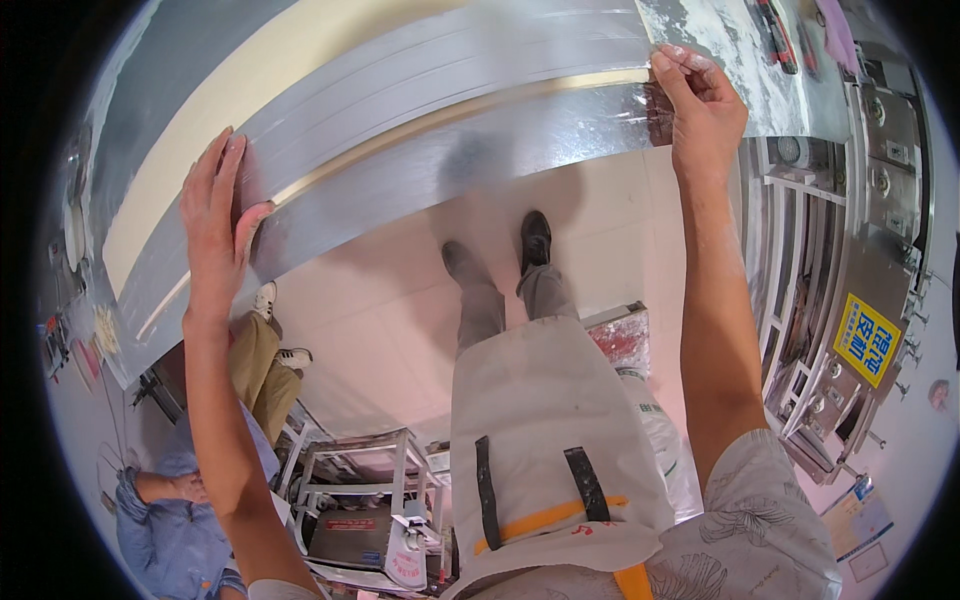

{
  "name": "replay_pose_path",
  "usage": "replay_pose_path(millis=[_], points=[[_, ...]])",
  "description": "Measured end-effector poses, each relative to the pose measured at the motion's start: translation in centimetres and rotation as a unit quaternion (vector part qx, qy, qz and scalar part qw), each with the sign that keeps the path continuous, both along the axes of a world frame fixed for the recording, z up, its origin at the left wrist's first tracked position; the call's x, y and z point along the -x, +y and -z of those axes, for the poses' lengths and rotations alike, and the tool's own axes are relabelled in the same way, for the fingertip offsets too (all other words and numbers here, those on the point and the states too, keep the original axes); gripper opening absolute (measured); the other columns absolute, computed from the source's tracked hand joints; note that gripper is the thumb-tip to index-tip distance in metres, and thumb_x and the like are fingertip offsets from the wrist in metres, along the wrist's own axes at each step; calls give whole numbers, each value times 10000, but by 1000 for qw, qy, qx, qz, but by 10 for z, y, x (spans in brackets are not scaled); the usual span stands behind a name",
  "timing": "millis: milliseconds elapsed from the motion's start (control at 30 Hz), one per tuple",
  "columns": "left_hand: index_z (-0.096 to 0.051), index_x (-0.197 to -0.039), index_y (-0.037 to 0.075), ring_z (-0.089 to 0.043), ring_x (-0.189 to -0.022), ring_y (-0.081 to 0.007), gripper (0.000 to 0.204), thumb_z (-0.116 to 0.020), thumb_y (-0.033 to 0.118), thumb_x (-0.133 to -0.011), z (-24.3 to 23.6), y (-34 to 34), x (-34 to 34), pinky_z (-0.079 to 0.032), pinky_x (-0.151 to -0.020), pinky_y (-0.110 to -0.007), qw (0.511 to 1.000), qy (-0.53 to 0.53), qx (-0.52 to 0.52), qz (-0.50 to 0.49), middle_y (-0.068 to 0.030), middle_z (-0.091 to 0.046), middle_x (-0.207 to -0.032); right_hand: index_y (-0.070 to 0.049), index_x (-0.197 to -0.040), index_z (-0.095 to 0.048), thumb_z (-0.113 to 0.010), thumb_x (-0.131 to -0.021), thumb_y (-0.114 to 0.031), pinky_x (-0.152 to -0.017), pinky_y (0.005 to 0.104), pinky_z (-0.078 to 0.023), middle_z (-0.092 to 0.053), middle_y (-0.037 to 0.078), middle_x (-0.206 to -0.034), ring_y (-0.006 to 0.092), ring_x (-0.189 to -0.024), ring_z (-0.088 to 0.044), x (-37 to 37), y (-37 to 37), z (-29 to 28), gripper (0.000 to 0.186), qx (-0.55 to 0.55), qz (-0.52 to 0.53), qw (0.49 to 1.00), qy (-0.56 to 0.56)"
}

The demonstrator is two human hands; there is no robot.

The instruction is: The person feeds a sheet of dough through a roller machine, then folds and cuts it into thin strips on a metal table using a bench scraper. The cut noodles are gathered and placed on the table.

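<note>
A long, thin cream strip, which looks like dough (540, 88), runs lengthwise along the metal worktop (370, 215) near its front edge. At its right end my right hand (705, 110) is closed, with thumb and forefinger pinching the strip. My left hand (215, 205) rests toward the left part of the strip, fingers stretched out and thumb apart beside it. Beyond the strip lies a wide cream sheet of dough (220, 100), with a bare band of metal marked by thin lines between them.
White flour (700, 25) covers the worktop's right end, where a red and black tool (780, 40) lies. Metal shelving (800, 220) stands at the right. Another person in blue (170, 525) is at lower left, beside a metal-framed stand (350, 535).
</note>
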State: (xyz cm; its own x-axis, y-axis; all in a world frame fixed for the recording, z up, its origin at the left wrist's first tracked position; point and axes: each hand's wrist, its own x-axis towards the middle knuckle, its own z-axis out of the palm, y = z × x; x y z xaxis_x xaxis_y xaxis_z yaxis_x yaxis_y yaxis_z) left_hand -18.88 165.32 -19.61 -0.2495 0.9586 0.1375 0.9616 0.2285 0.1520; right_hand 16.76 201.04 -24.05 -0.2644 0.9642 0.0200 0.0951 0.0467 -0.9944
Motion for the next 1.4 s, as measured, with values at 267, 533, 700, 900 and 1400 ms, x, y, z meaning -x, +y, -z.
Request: replay_pose_path(millis=[267,533,700,900,1400], points=[[-491,-1587,91,-415,-1502,-395,702,-654,445,-1002,26,-29,15,-286,-1250,-499,1000,7,-24,0,-177,-470,-1627,-54,-1152,-778,-817,-954,-202,-619,238,-463,-695,-19,-862,62,-718,-586,9,0,-5,250,52,-28,994,-89],[-510,-1523,12,-426,-1505,-373,856,-741,547,-896,1,-62,39,-289,-1246,-605,996,2,-80,-45,-165,-515,-1558,42,-1260,-717,-791,-984,-193,-780,283,-543,-732,83,-1176,151,-960,-669,0,5,8,370,-1,11,996,-87],[-477,-1550,36,-426,-1502,-362,891,-691,616,-907,14,-93,43,-252,-1264,-601,992,12,-81,-91,-147,-500,-1560,53,-1226,-725,-800,-982,-203,-766,275,-538,-736,79,-1142,149,-960,-670,-18,20,24,361,-24,15,995,-99],[-482,-1532,43,-454,-1461,-344,884,-653,649,-912,15,-92,52,-246,-1258,-615,994,40,-64,-83,-126,-501,-1522,56,-1219,-724,-806,-973,-163,-662,271,-494,-724,66,-1039,124,-810,-600,-11,26,22,340,-18,23,998,-48],[-514,-1487,31,-487,-1425,-357,840,-657,623,-908,17,-95,50,-292,-1230,-628,991,90,-56,-86,-159,-507,-1507,76,-1237,-707,-780,-988,-141,-806,315,-582,-738,126,-1157,185,-923,-684,-23,29,27,338,-57,9,995,-81]])
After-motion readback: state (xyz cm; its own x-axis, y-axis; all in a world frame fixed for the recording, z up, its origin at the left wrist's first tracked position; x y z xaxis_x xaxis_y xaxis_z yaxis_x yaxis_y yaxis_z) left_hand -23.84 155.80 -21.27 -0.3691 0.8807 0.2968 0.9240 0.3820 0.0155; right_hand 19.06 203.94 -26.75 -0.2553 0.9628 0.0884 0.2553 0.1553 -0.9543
